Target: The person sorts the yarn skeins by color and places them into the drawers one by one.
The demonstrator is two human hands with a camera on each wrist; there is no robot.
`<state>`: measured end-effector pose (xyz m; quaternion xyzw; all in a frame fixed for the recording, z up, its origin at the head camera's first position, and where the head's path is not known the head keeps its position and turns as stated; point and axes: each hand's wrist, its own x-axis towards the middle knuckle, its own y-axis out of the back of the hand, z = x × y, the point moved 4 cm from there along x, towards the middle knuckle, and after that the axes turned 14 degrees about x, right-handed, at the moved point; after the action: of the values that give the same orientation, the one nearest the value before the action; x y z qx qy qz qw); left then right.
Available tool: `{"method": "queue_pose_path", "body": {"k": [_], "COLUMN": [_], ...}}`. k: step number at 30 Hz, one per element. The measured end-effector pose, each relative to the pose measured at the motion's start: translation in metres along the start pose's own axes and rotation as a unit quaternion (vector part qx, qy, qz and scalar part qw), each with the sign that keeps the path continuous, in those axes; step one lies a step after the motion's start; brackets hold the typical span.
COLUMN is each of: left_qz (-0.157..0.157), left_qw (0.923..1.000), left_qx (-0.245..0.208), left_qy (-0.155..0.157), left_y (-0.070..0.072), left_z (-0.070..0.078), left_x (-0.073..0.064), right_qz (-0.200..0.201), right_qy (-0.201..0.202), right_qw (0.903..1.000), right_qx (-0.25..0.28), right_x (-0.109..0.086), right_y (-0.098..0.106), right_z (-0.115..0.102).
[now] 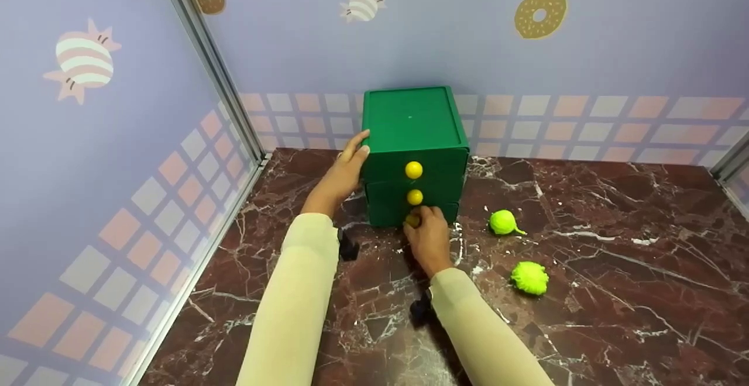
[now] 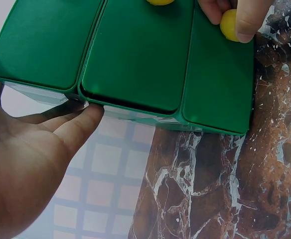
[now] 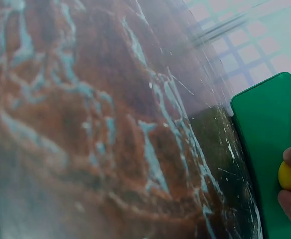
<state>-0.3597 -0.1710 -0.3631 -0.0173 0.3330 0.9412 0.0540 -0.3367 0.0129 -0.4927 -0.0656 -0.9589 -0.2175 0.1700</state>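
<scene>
A green cabinet of three stacked drawers [image 1: 415, 120] stands against the back wall, a round yellow knob on each drawer front. With its fingers along the side and the top edge, my left hand [image 1: 346, 171] rests against the cabinet's left side; the left wrist view shows this hand [image 2: 31, 149] with its fingers extended. My right hand [image 1: 430, 240] pinches the bottom drawer's yellow knob [image 2: 229, 25] between thumb and fingers. The top knob [image 1: 413, 170] and middle knob [image 1: 415, 197] are untouched. All three drawer fronts look closed.
Right of the cabinet, a lime-green ball with a small tail [image 1: 503, 222] lies on the dark red marbled surface [image 1: 614, 292]. Nearer me is a fuzzy lime-green ball [image 1: 529, 278]. Patterned wall panels [image 1: 292, 52] border the back and left, meeting at a metal corner strip [image 1: 216, 70].
</scene>
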Motion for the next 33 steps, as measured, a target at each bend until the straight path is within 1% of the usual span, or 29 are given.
{"method": "queue_pose_path", "body": {"k": [3,4,9,10,11,16,17,20,24,33], "left_qz": [-0.008,-0.012,-0.013,-0.015,-0.016,-0.024,-0.021,-0.021,-0.027,-0.028], "left_qw": [1.0000,0.9999,0.9999,0.9998,0.9996,0.9980,0.9983,0.9980,0.9975,0.9982], "left_qx": [-0.005,-0.007,-0.002,-0.011,-0.019,-0.057,-0.053,-0.058,-0.063,-0.049], "left_qy": [0.000,0.000,-0.008,-0.010,-0.012,-0.010,-0.009,-0.009,-0.016,-0.018], "left_y": [0.001,0.001,0.002,0.001,0.000,-0.002,-0.002,-0.002,-0.002,-0.001], "left_z": [-0.001,0.003,0.003,0.003,-0.001,-0.001,0.000,-0.001,-0.001,-0.001], "left_x": [-0.001,-0.004,-0.004,-0.004,0.000,0.000,0.000,0.000,0.001,0.000], "right_qz": [0.002,0.002,0.004,0.003,0.003,-0.008,-0.011,-0.020,-0.025,-0.024], "right_qy": [0.011,0.013,0.024,0.026,0.029,0.033,0.031,0.023,0.020,0.036], "right_qw": [0.9999,0.9999,0.9995,0.9994,0.9993,0.9991,0.9992,0.9991,0.9990,0.9987], "right_qx": [-0.002,-0.004,-0.019,-0.022,-0.023,-0.024,-0.025,-0.030,-0.032,-0.026], "right_x": [-0.002,-0.003,-0.007,-0.008,-0.009,-0.013,-0.014,-0.015,-0.018,-0.022], "right_y": [0.001,0.002,0.005,0.005,0.006,0.009,0.009,0.010,0.012,0.017], "right_z": [-0.001,-0.001,-0.003,-0.003,-0.003,-0.003,-0.003,-0.003,-0.004,-0.006]}}
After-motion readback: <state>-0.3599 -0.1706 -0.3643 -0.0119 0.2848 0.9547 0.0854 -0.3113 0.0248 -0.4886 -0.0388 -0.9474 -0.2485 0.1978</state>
